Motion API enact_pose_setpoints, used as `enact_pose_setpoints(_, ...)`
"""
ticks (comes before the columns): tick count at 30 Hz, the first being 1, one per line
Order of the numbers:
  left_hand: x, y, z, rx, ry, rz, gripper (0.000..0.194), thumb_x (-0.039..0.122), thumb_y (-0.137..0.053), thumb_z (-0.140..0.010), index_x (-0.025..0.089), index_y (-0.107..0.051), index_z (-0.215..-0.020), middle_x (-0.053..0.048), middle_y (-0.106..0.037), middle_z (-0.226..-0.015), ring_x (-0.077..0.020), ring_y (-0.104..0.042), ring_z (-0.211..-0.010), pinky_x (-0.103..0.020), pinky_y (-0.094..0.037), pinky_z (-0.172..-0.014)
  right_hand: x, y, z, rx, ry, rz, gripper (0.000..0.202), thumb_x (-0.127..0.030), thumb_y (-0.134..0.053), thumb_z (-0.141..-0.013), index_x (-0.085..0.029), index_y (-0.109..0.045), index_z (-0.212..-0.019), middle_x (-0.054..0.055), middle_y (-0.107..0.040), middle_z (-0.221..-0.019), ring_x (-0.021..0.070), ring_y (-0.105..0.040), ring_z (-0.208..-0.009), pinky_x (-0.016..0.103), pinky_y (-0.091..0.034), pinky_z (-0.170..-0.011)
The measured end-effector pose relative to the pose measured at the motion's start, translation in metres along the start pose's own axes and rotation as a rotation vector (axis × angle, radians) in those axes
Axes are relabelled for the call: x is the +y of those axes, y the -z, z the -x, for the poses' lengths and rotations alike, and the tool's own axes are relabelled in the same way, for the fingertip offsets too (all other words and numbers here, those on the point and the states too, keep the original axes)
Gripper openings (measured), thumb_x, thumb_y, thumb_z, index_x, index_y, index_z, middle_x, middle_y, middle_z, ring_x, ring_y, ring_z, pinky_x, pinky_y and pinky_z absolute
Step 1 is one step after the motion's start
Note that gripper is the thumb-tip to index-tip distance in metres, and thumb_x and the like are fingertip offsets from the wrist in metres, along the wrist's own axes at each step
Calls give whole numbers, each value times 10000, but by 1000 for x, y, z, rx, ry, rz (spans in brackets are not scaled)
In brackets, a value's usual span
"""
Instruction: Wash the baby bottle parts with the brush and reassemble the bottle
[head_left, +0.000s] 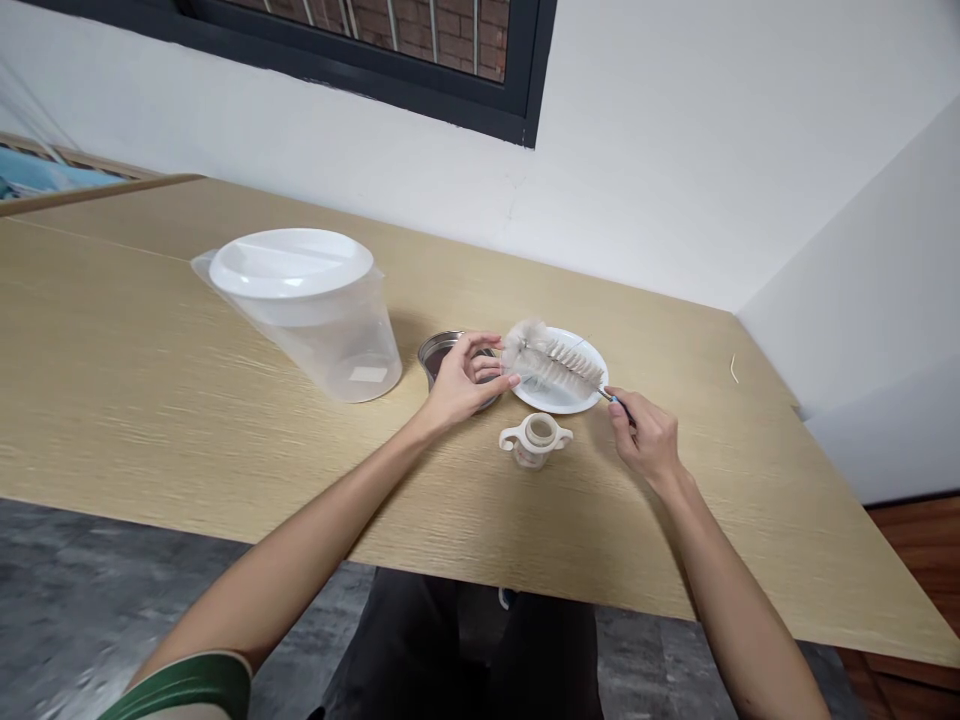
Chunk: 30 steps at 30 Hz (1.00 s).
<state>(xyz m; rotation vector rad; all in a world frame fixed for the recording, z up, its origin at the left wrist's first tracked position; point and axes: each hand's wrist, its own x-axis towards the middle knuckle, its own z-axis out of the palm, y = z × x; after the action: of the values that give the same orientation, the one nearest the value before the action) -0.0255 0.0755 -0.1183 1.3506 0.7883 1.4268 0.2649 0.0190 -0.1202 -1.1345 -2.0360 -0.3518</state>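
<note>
The right hand [648, 438] is grasping the brush [556, 362] by its handle above the plate [559, 409]; the left hand [463, 382] is curving, fingers parted, at the bristles, contact unclear.

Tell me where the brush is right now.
In the head view, the brush is right of centre, held by its handle in the right hand, bristles over the plate, tip near the left hand.
</note>
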Motion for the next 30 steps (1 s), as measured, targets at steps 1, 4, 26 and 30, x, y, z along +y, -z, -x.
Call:
enact_pose_setpoints(1, 1, 0, 0, 7, -4, -4, 593, 214, -892, -615, 202, -535, -1088, -59, -582, -1219, -102, -653, -870, -252, -554, -798, 0, 0, 0, -6, 6, 8, 278, -261, -460, -1008, -141, -691, -1107, 73, -762, -925, 129, -669, -652, 247, -460, -612)
enact_pose_setpoints(4, 3, -1, 0, 19, -7, -4, 611, 216, -894, -613, 198, -529, -1104, -69, -581, -1222, -104, -656, -874, -251, -551, -796, 2, -2, 0, -1, -27, 57, 273, -271, -473, -1007, -147, -694, -1108, 69, -766, -952, 130, -675, -661, 248, -458, -606)
enact_pose_setpoints(26, 3, -2, 0, 6, 2, 109, 649, 236, -922, -583, 213, -520, -1092, -60, -564, -1227, -155, -698, -949, -325, -570, -887, 1, 1, -1, -17, -33, 29, 309, -295, -436, -1019, -152, -701, -1089, 72, -768, -939, 132, -675, -660, 244, -466, -614)
enact_pose_setpoints(30, 7, -2, 1, 17, 23, 100, 679, 215, -920, -582, 197, -512, -1125, -89, -641, -1161, -177, -692, -976, -356, -558, -920, 3, 0, 0, -17, -80, 72, 319, -319, -441, -1020, -159, -702, -1109, 78, -769, -966, 136, -677, -661, 244, -465, -609)
